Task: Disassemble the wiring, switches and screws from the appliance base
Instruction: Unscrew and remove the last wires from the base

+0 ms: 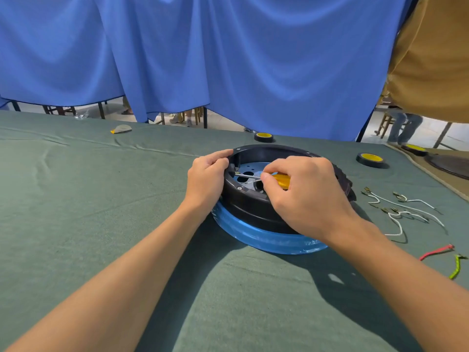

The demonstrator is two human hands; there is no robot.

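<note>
**Screwdriver at work inside the base**

The round black plastic appliance base (250, 199), ringed below in blue, sits mid-way across the green-clothed counter (101, 212). The left hand (206, 179) grips its rim at 9 o'clock, fingers (218, 156) curled over the edge. The right hand (302, 194) pinches a yellow-handled steel screwdriver (280, 179), shaft pointing toward 9 o'clock; its tip seems to meet a fitting on the inner wall. Loose white wires (402, 208) lie at the base's 3 o'clock.

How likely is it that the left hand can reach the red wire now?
Probably not: the left hand grips the appliance base, and that base and the right arm lie between it and the red wire.
</note>
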